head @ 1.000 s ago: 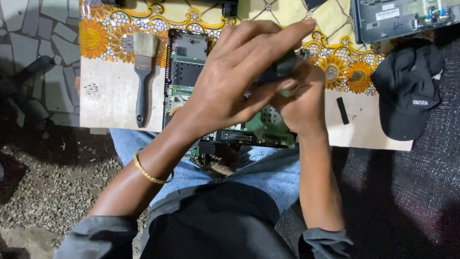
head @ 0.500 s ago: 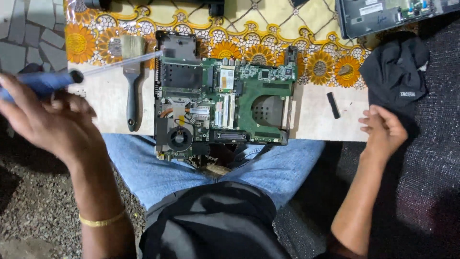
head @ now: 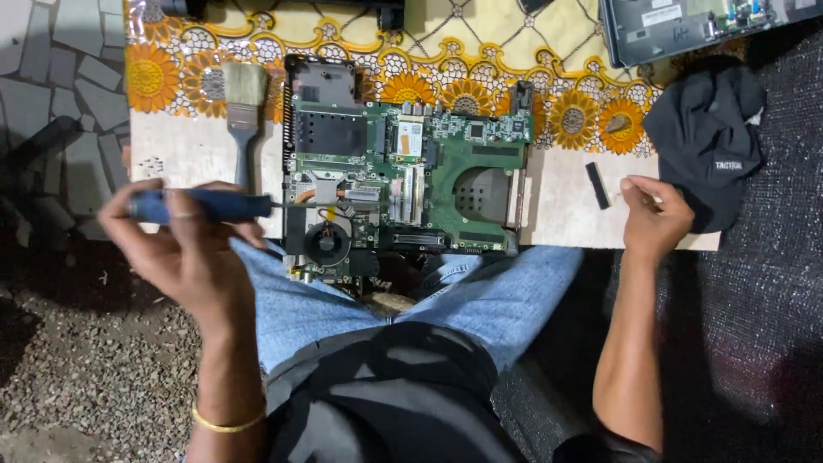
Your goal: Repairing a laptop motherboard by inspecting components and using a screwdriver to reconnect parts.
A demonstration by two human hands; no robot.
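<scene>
Screwdriver (head: 201,205) swung horizontal, tip toward motherboard (head: 403,184).

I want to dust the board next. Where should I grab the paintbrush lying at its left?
Probably by the dark handle, coming from the near side. The paintbrush lies flat with bristles pointing away, so the handle end faces you, beside the left hand with the screwdriver.

Board (head: 197,154) with circuit board (head: 411,184), brush (head: 244,111)
</scene>
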